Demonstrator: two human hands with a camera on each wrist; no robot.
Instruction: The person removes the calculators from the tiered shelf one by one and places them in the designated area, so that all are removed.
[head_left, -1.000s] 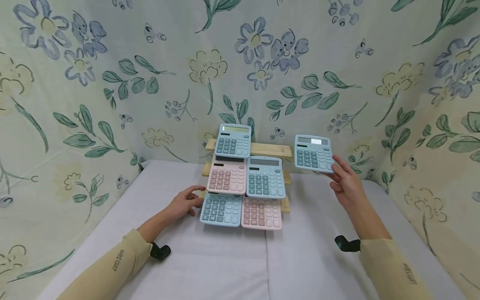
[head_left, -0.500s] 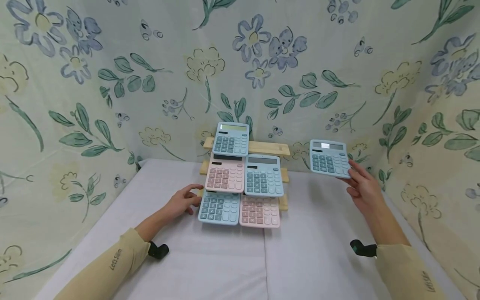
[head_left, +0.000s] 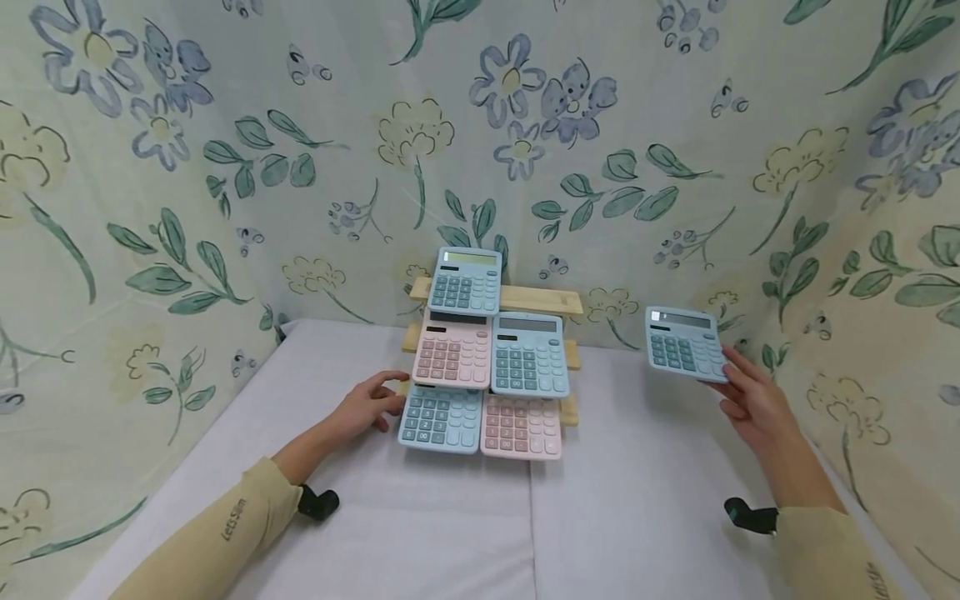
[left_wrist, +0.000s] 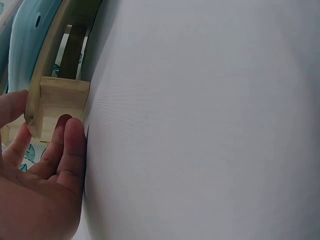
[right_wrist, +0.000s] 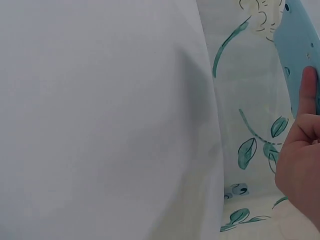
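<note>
My right hand (head_left: 759, 402) pinches a light blue calculator (head_left: 684, 343) by its lower right corner, holding it up in the air right of the rack. In the right wrist view a finger lies along the calculator's back (right_wrist: 300, 50). At the left end of the wooden rack (head_left: 542, 298), my left hand (head_left: 367, 404) grips a slat (left_wrist: 35, 107) between thumb and fingers. The rack bears a blue calculator (head_left: 467, 281) on top, a pink one (head_left: 452, 350) and a blue one (head_left: 529, 356) in the middle, and a blue one (head_left: 440, 419) and a pink one (head_left: 522, 427) below.
A white cloth (head_left: 450, 525) covers the table. Floral curtains (head_left: 480, 125) hang behind it and at both sides. A seam runs down the cloth in front of the rack.
My right hand has moved right and downward with the blue calculator, away from the rack. The left hand stays at the rack's left end, and the calculators on the rack have not moved.
</note>
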